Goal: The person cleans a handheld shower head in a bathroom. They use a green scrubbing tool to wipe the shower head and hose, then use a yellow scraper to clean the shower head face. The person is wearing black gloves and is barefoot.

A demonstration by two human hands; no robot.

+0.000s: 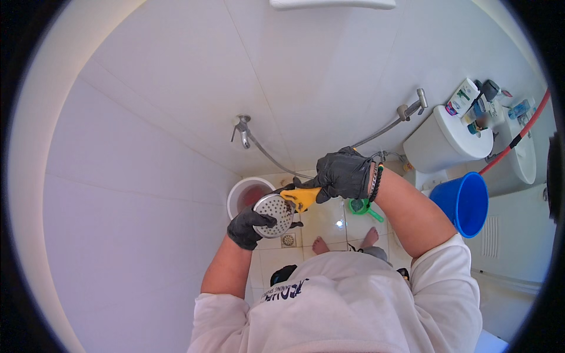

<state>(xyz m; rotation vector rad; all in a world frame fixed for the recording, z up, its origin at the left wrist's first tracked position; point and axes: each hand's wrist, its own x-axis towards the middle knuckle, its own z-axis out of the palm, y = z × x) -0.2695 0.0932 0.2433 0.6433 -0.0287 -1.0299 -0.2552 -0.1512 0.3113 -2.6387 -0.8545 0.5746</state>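
Observation:
In a black glove, my left hand (pixel 247 226) grips a round perforated metal disc (pixel 273 216), its thumb lying over the holes. My right hand (pixel 344 174), also black-gloved, holds a yellow tool (pixel 301 197) whose head meets the disc's upper right edge. Dark residue shows on the disc beside the tool. Whether the tool is a brush or a scraper cannot be told. Behind the disc stands a white bucket (pixel 232 198) with reddish contents.
A metal tap (pixel 242 130) and a bidet sprayer (pixel 412 108) are on the wall. Bottles stand on the toilet tank (pixel 446 141). A blue bucket (pixel 472 205) is at the right, below a red hose (pixel 525 128). A green dipper (pixel 374 215) and a floor drain (pixel 288 240) are near my feet.

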